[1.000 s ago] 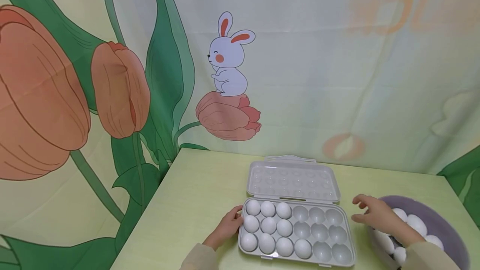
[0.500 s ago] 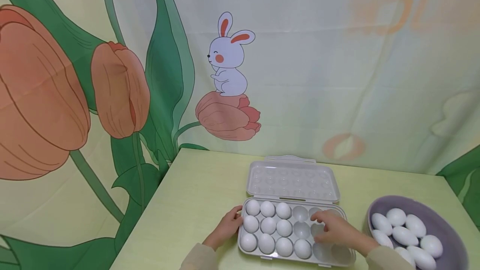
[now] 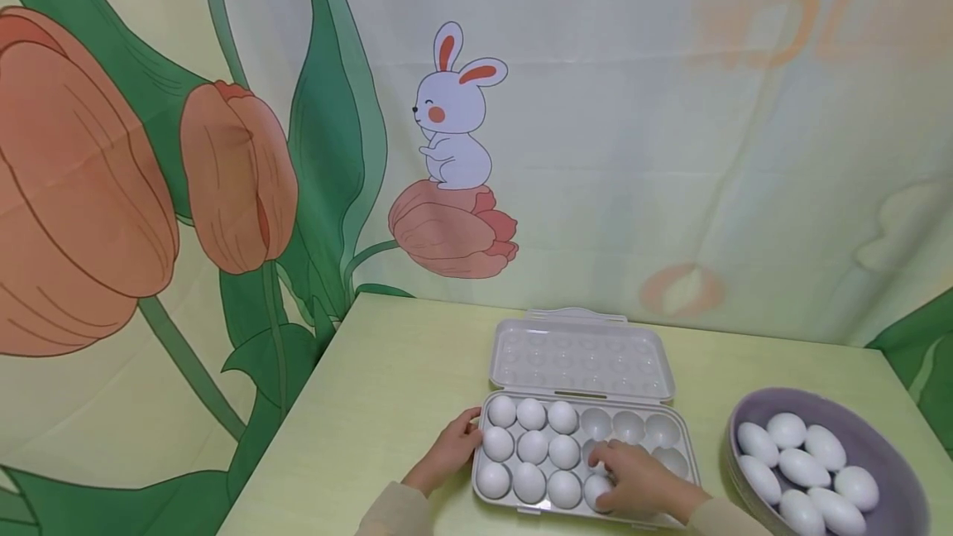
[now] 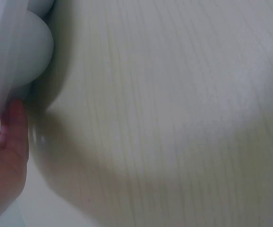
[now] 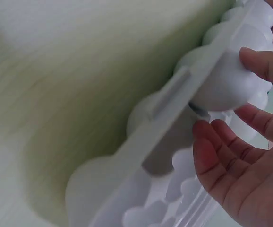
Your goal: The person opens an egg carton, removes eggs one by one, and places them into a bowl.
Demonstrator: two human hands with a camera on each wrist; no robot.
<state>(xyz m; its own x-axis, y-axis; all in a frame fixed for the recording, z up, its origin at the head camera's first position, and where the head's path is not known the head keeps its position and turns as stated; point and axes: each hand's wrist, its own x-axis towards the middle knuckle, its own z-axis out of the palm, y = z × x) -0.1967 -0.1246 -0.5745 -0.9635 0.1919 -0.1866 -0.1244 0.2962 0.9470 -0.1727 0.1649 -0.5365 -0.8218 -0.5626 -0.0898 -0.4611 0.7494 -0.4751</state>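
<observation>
A pale grey egg tray lies on the table with its lid folded back. White eggs fill its left half, and several hollows on the right are bare. My left hand holds the tray's left end; in the left wrist view its fingers reach under the rim. My right hand is over the front row, its thumb and fingertips around the rightmost egg. In the right wrist view the thumb touches that egg, which sits in its hollow, while the other fingers curl beside it.
A purple-grey bowl with several white eggs stands right of the tray. The tray's lid lies behind it, near a printed backdrop with tulips and a rabbit. The table extends to the left.
My right hand has moved left from the bowl, across the bare hollows, to the rightmost egg of the front row. The left hand has stayed on the tray.
</observation>
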